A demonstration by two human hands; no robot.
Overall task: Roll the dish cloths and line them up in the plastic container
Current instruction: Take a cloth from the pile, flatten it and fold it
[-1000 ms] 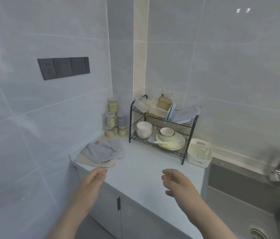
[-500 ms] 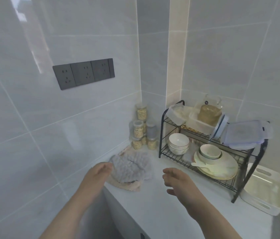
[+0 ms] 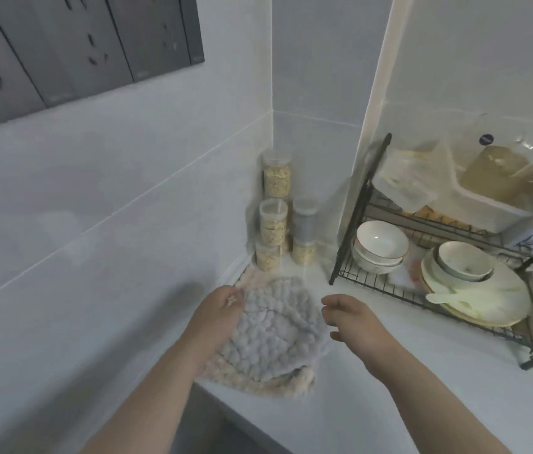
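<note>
Left hand [image 3: 221,311] has reached dish cloths [image 3: 278,332]; right hand [image 3: 353,319] hovers.

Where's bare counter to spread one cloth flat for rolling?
Bare counter lies between the cloth pile and the dish rack, running to the front edge, beneath the right hand. Crowded: the corner, jars behind the pile, left hand over it.

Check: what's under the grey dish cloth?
A beige cloth, its fringe showing at the front and back edges of the grey cloth. Whether more cloths lie beneath is hidden.
</note>
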